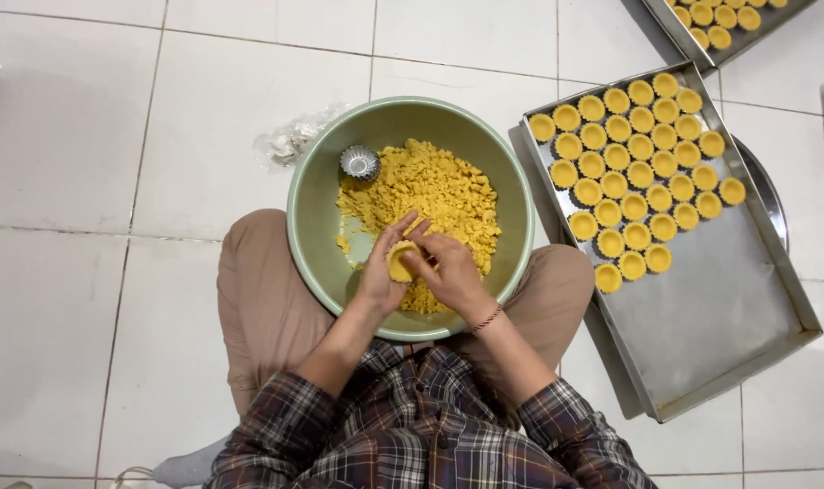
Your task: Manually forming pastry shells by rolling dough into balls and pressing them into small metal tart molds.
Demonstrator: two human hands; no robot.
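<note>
I am seeing a crumpled clear plastic wrapper (290, 142) lying on the white tiled floor (68, 299). Beside it, a small fluted metal tart mould (359, 162) is sitting inside the round green bowl (314, 195) of crumbly yellow dough (435, 190). My left hand (382, 272) is cupping a dough-lined tart shell (401, 263); my right hand (448, 272) is pinching its rim, best pressed evenly, I judge. Rightward, filled shells are lining a rectangular steel baking tray (720, 317).

Yellow dough (435, 195), green bowl (314, 195)

Home baking spot: tiled floor (86, 136), pastry-shell trays (702, 308) (floor-level work).
</note>
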